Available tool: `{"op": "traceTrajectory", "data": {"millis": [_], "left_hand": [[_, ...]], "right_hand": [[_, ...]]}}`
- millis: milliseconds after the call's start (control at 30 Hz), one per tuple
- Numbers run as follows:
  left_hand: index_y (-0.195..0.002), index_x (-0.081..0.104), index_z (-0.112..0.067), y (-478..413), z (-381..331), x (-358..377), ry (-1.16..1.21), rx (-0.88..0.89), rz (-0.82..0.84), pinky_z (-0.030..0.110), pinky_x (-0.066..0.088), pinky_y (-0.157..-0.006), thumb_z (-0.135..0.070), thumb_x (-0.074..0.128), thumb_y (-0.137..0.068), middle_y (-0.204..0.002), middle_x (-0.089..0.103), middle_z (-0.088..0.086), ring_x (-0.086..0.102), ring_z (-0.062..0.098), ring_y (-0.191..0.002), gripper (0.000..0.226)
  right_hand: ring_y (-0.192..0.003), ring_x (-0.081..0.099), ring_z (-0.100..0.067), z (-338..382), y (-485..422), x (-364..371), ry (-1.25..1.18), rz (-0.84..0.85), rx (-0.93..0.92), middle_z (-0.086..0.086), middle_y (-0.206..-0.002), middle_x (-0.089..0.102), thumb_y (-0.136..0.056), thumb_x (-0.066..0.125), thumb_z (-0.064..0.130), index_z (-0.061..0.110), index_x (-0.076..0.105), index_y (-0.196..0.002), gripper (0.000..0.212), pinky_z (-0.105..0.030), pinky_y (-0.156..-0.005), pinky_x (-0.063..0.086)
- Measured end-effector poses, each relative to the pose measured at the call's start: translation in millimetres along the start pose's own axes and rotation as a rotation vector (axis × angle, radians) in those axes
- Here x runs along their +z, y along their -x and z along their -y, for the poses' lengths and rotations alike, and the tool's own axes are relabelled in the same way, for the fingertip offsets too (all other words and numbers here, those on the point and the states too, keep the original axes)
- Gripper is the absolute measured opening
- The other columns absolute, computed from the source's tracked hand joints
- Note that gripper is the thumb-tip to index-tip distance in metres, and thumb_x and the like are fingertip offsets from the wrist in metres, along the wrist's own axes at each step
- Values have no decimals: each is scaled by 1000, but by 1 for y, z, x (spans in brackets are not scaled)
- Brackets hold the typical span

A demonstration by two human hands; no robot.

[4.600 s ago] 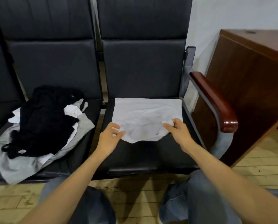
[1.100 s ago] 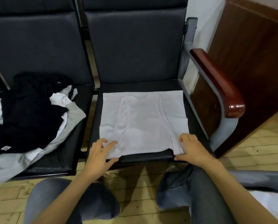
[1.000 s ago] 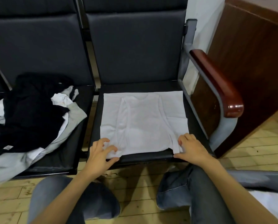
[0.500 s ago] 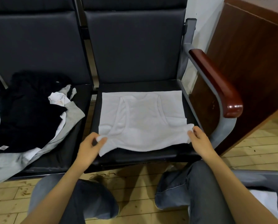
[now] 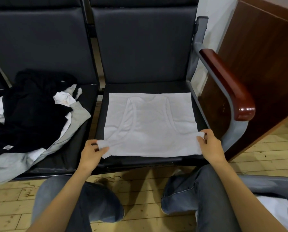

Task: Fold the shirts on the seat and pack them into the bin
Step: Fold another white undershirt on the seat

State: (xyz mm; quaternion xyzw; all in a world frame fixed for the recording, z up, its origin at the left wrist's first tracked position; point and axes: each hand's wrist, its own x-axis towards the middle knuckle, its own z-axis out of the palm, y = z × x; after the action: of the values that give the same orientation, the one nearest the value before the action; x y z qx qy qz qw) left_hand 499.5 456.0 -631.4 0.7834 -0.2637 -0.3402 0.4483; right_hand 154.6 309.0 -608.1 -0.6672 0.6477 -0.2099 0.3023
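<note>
Folding in hand: white shirt (image 5: pixel 150 124), sides folded in, flat on the right seat of the bench (image 5: pixel 148 86), with left hand (image 5: pixel 91 153) and right hand (image 5: pixel 210 144) each pinching a near corner. Next, probably: lift both corners evenly toward the far edge, keeping the cloth taut. Pile of unfolded shirts (image 5: pixel 32 114) waiting on the neighbouring seat.

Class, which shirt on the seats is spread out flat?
The white shirt, pinched at its near corners by the left hand and right hand; the others lie crumpled in a heap beside it.
</note>
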Motion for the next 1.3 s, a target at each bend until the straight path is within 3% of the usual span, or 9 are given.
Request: {"op": "traceTrajectory", "data": {"millis": [200,333,500,700,833,933,1100,1200,1300], "left_hand": [[-126,44,-20,3,-20,-4,232,339,2,25,52,-84,-10,47,-98,-105,65,-3,63,9,-98,30],[-125,44,-20,-5,-19,-8,293,349,18,31,50,-86,-6,42,-100,-108,63,1,61,12,-101,29],[-133,42,-16,-9,1,-8,-286,330,46,12,39,-62,-4,38,-100,-108,59,3,54,7,-75,35],[-128,48,-10,-14,20,-15,-653,169,18,37,45,-78,4,46,-89,-122,47,13,53,29,-95,41],[-118,59,-6,1,10,-6,-577,553,-51,34,43,-89,7,50,-86,-119,52,11,49,26,-104,36],[-108,66,-13,6,4,7,-747,765,177,37,44,-89,-27,43,-90,-110,60,3,54,23,-101,33],[-109,65,-22,1,-7,23,-892,532,342,31,46,-85,-44,49,-95,-109,59,-4,56,16,-100,32],[-104,67,-19,-21,-35,33,-723,410,286,31,47,-78,-43,47,-96,-102,63,-2,60,19,-92,32],[-100,67,-12,-69,-68,54,-593,359,240,33,48,-87,-29,54,-95,-106,66,6,60,26,-98,22]], "right_hand": [[-68,58,-38,1,-2,3,30,-131,-101,-21,-79,59,-100,44,16,9,41,-134,35,-47,-62,48],[-67,56,-36,0,-4,4,74,-174,-108,-17,-73,57,-100,43,16,8,41,-134,35,-44,-59,45],[-83,55,-34,-8,-6,7,286,-106,-39,-15,-91,60,-101,38,13,6,40,-132,31,-38,-68,38],[-105,54,-38,-11,-7,9,484,18,122,-21,-118,56,-99,38,9,6,35,-132,33,-38,-73,40],[-114,42,-36,-12,-8,9,527,-63,-74,-19,-123,50,-90,51,3,5,47,-127,37,-41,-91,39],[-103,51,-31,-10,-7,14,421,-5,-344,-12,-106,57,-88,59,6,6,60,-110,22,-34,-80,42],[-97,57,-21,-8,-9,21,486,344,-331,3,-96,49,-95,52,20,14,60,-104,14,-30,-77,47],[-97,58,-20,19,-28,15,361,403,-234,0,-101,56,-96,53,27,15,63,-106,18,-29,-84,47],[-99,57,-22,63,-73,18,189,304,-172,-6,-110,62,-96,55,26,13,60,-111,21,-27,-83,42]]}}
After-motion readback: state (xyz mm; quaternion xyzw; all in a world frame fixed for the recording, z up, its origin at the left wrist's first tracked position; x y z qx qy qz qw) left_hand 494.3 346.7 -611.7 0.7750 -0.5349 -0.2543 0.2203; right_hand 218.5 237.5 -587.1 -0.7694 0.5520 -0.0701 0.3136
